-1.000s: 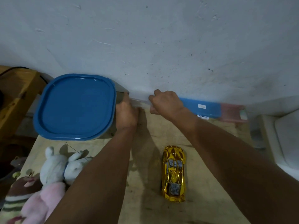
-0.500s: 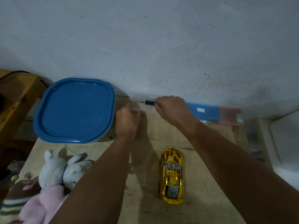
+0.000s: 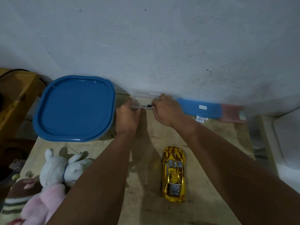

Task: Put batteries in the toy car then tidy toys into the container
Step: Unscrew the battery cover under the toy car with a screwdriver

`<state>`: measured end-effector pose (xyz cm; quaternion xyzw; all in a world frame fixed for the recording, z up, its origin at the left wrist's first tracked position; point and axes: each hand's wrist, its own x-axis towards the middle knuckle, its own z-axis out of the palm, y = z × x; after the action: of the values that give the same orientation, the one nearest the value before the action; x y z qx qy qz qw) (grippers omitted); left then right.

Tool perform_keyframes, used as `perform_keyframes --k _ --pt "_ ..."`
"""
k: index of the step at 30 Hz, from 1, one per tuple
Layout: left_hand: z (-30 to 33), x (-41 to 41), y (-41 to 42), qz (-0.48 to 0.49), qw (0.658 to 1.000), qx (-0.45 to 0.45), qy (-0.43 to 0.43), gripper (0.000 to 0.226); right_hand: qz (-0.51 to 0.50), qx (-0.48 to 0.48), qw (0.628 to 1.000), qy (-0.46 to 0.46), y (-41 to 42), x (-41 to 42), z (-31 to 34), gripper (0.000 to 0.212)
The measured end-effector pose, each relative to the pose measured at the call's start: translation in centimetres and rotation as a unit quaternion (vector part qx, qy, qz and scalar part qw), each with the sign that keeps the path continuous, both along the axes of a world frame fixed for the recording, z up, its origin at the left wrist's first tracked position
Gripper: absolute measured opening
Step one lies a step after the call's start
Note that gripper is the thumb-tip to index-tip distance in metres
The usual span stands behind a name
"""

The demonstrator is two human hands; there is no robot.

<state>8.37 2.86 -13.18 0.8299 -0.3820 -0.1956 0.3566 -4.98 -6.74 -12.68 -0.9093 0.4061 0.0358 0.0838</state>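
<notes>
**Fetching the screwdriver: battery step barely started**

Container (image 3: 74,109): big rounded-square tub, glossy blue plastic lid on, back left of the raw wooden table (image 3: 211,143). No toys in it yet, I'd say.
Plush toys (image 3: 53,174): soft, fuzzy, heaped front left.
Toy car (image 3: 174,173): shiny gold, hard shell, wheels down, untouched mid-table.
Right hand (image 3: 167,109): fingers curled round the dark screwdriver (image 3: 145,105).
Left hand (image 3: 127,116): rests on the clear case (image 3: 146,95); its fingers are hidden.
Batteries (image 3: 200,119): small white cylinders, by the wall.
</notes>
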Motion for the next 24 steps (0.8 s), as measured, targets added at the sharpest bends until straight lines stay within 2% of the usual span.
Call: perform_keyframes --k 3,8,12,16,20,22,24 --pt "-0.1 0.0 0.0 -0.001 1.0 0.004 -0.007 0.046 -0.015 0.03 0.999 -0.043 0.0 -0.1 0.0 0.026" --pt "-0.1 0.2 0.0 -0.006 1.0 0.003 -0.006 0.052 -0.02 0.079 0.996 -0.046 -0.6 -0.2 0.0 0.035" --pt "-0.3 0.2 0.0 -0.004 1.0 0.002 -0.003 0.052 -0.024 0.096 0.991 -0.09 -0.7 -0.1 0.3 0.023" --pt "-0.6 0.1 0.0 -0.002 1.0 0.003 -0.012 0.047 0.023 0.022 0.991 -0.127 -0.1 -0.9 0.9 0.015" --pt "-1.0 0.0 0.0 0.0 1.0 -0.001 -0.011 0.041 0.099 -0.11 0.976 -0.159 0.5 -2.4 0.7 0.034" --pt "-1.1 0.0 -0.1 0.009 1.0 0.004 -0.013 0.047 0.101 -0.121 0.971 -0.178 0.6 -3.0 0.6 0.042" --pt "-1.0 -0.1 -0.2 0.021 1.0 0.004 -0.02 0.065 0.074 -0.107 0.97 -0.207 0.7 -3.4 0.6 0.042"
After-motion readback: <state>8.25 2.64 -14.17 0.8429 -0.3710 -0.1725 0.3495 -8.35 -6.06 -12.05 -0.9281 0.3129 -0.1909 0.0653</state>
